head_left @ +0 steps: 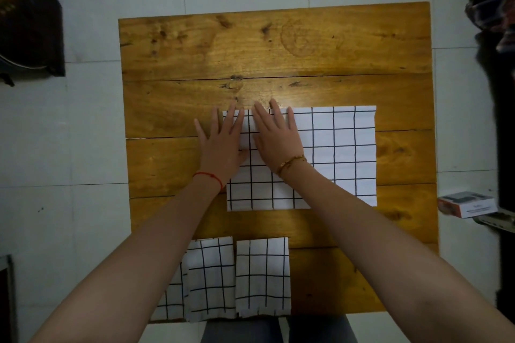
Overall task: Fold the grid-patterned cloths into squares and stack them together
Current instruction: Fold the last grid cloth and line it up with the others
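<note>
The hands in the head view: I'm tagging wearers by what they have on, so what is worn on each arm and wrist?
Both forearms are bare, with no sleeves in view. The left hand has a thin red string bracelet with a small knot at its wrist. The right hand has a slim gold chain bracelet at its wrist. No rings or gloves show on the fingers.

Wooden plank table (278, 47) with a spread grid cloth (342, 153) and folded grid cloths (237, 278) at its near edge

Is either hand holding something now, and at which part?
Nothing is gripped. Left hand and right hand lie flat, pressing the far-left part of the spread cloth.
</note>
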Demonstrator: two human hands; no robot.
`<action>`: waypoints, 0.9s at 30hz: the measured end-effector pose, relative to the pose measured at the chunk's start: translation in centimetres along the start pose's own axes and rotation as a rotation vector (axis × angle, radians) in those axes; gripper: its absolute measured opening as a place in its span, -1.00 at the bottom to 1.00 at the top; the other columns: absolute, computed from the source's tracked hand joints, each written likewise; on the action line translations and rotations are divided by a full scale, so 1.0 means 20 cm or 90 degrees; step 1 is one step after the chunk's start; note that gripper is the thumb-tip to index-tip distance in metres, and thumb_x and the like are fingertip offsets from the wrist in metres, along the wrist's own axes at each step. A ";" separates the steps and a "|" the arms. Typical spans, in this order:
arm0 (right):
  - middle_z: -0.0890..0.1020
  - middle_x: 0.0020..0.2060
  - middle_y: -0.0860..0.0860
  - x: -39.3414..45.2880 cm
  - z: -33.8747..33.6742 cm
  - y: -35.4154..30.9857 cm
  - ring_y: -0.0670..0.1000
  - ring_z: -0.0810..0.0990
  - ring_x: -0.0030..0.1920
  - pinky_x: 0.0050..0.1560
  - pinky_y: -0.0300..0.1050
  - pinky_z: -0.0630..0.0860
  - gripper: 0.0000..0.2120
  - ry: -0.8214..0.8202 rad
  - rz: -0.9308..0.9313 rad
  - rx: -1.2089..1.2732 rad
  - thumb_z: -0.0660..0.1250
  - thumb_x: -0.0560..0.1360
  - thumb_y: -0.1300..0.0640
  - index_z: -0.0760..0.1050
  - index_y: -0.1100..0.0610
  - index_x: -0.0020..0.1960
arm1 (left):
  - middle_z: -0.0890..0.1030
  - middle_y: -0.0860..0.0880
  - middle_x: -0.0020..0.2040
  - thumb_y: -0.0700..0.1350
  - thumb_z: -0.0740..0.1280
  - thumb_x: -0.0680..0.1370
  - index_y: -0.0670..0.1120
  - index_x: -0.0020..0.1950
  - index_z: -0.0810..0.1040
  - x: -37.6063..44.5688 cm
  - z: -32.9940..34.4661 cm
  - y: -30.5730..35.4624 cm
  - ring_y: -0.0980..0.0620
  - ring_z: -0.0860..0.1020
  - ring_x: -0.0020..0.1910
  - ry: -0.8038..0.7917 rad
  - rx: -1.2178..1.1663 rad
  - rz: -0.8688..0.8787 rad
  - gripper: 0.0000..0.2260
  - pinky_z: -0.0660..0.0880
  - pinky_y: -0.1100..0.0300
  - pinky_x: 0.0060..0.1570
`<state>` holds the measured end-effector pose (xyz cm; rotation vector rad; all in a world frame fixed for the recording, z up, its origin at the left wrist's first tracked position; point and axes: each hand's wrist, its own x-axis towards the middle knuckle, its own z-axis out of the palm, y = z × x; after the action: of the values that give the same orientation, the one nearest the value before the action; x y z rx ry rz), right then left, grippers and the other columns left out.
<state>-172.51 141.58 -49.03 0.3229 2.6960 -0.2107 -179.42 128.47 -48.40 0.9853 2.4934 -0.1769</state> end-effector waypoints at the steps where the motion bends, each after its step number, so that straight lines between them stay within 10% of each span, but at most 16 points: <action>1: 0.00 0.54 -0.02 -0.02 0.01 0.04 0.14 -0.08 0.53 0.48 0.25 -0.04 -0.42 0.001 0.009 -0.011 0.00 0.62 -0.05 -0.08 0.11 0.55 | -0.16 -0.02 0.59 0.16 0.25 0.55 0.01 0.58 -0.13 0.00 0.00 0.00 -0.20 -0.15 0.55 -0.003 -0.002 -0.002 -0.24 -0.05 -0.40 0.40; 13: -0.09 0.54 -0.05 -0.38 0.06 0.79 0.12 -0.13 0.53 0.49 0.23 -0.13 -0.40 0.030 0.309 -0.013 -0.28 0.57 -0.16 -0.11 0.06 0.55 | -0.17 -0.05 0.59 0.18 0.26 0.53 0.06 0.58 -0.15 -0.01 0.01 0.00 -0.23 -0.16 0.55 -0.004 -0.041 -0.017 -0.22 -0.07 -0.42 0.40; 21: -0.02 0.55 -0.02 -0.36 0.03 0.75 0.15 -0.06 0.53 0.47 0.19 -0.12 -0.40 0.073 0.316 0.061 -0.14 0.59 -0.15 -0.04 0.10 0.55 | 0.22 -0.14 0.50 0.02 0.37 0.50 -0.03 0.54 0.12 -0.10 0.03 0.05 -0.18 0.21 0.45 0.117 -0.159 -0.107 -0.31 0.24 -0.18 0.39; 27: 0.37 0.37 0.11 -0.37 0.01 0.53 0.18 0.34 0.32 0.29 0.11 0.34 -0.47 0.104 0.090 0.054 0.26 0.51 0.02 0.24 0.13 0.43 | 0.47 -0.13 0.10 0.08 0.40 0.47 -0.16 0.17 0.42 -0.26 0.08 0.11 -0.09 0.43 0.08 0.157 -0.304 -0.372 -0.57 0.39 0.09 0.03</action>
<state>-163.18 150.35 -47.08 0.5766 2.8143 -0.2675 -174.00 126.45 -47.43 0.0790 2.7860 0.3699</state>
